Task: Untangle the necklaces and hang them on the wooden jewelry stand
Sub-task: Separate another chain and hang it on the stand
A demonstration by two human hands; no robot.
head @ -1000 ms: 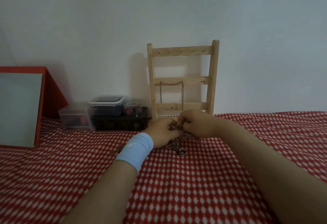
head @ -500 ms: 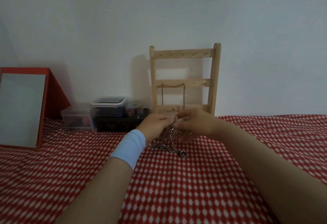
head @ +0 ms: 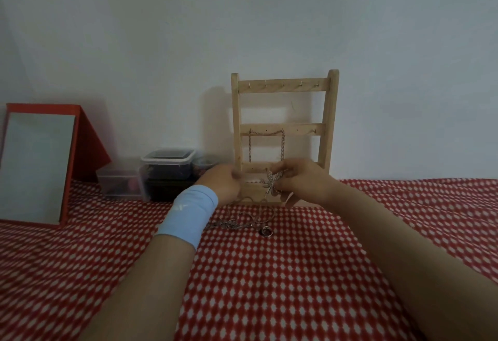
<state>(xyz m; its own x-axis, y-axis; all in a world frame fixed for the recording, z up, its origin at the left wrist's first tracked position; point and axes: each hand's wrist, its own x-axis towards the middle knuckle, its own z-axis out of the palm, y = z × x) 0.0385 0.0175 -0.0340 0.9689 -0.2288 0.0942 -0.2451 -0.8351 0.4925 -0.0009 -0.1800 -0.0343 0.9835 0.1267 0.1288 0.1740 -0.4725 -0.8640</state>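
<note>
My left hand: raised off the cloth now, just in front of the stand's lower left; a second ago it was pressed low against my right hand. Its fingers curl inward on a thin chain, though the pinch itself is too blurred for me to be sure.
My right hand: also lifted, and now apart from the left where before the two were bunched together. Thumb and fingertips are closed on the leaf pendant.
Leaf pendant: silver, many-pointed, out in the open between my hands in front of the stand's bottom rail. Earlier it was buried in my grip and I could not see it.
Tangled necklaces: the rest of the bundle lies on the cloth below my hands, with thin strands rising from it toward my fingers. It is more spread out than a second ago.
Ring: a small dark ring at the right end of the bundle, resting on the cloth, in much the same spot as before.
Wooden jewelry stand: upright against the wall, unmoved.
Hung chain: draped across two hooks of the middle rail, both ends hanging down, same as earlier.
Checked cloth: red and white, covering the surface.
Wristband: pale blue, on my left wrist.
Plastic boxes: left of the stand, by the wall.
Red-framed mirror: leaning at far left.
</note>
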